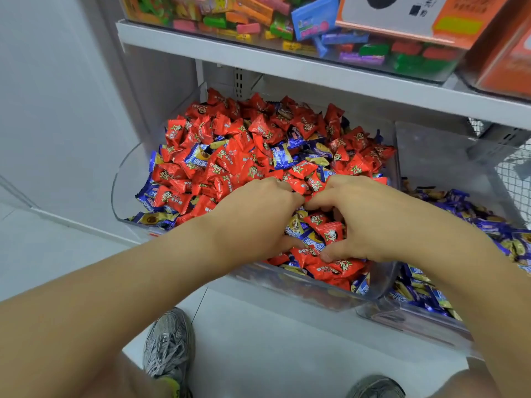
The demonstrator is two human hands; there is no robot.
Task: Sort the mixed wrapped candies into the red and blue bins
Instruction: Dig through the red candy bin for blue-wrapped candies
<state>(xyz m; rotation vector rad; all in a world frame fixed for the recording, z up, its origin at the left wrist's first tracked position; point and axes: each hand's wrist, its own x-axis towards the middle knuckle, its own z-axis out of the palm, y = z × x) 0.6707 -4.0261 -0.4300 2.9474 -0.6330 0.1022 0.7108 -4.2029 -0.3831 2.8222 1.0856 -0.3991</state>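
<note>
Where the clear bin heaped with red candies and scattered blue candies sits on the lower shelf, the left hand digs into its front, fingers curled among wrappers; what they hold is hidden. The right hand mirrors it, thumb pressing a red wrapper. At the shelf's right edge, another bin holds blue candies.

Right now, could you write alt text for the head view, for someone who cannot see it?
Two bare hands, left and right, dig into a clear bin heaped with red candies and some blue ones. A second bin at right holds blue candies, below a shelf of mixed sweets.
</note>
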